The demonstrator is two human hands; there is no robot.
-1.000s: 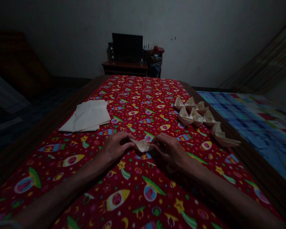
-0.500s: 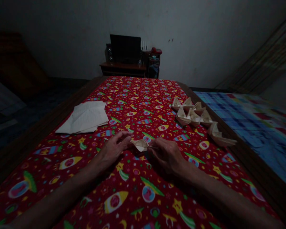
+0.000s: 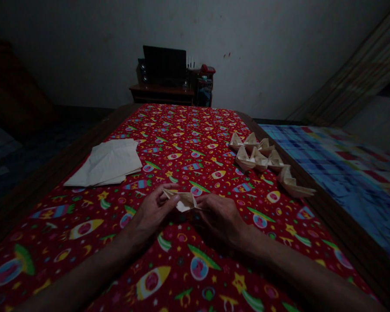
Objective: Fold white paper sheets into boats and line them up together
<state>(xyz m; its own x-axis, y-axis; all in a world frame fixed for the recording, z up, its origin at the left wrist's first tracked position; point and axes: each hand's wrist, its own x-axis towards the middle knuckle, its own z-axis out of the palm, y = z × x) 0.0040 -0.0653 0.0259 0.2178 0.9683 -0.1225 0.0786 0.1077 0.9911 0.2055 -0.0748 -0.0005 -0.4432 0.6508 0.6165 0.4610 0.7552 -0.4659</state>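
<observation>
A small folded paper boat (image 3: 186, 203) is held between my two hands, just over the red patterned cloth (image 3: 182, 247). My left hand (image 3: 152, 211) grips its left end, thumb on the near side and fingers behind. On the other side, my right hand (image 3: 221, 215) pinches the boat's right tip, its fingertips partly hidden behind the knuckles. Several finished-looking paper boats (image 3: 260, 158) stand in a cluster to the right, beyond my right hand. Off to the left lies a loose stack of paper sheets (image 3: 105, 162).
Dark wooden table edge (image 3: 338, 221) runs along the right, with a checked blue cover (image 3: 312, 160) beyond it. Against the far wall, a black monitor (image 3: 164, 65) stands on a wooden desk (image 3: 162, 91) beside a red telephone (image 3: 208, 68).
My left thumb has come over the boat's near side, and its left end now shows raised between thumb and fingers. The view has shifted slightly to the right.
</observation>
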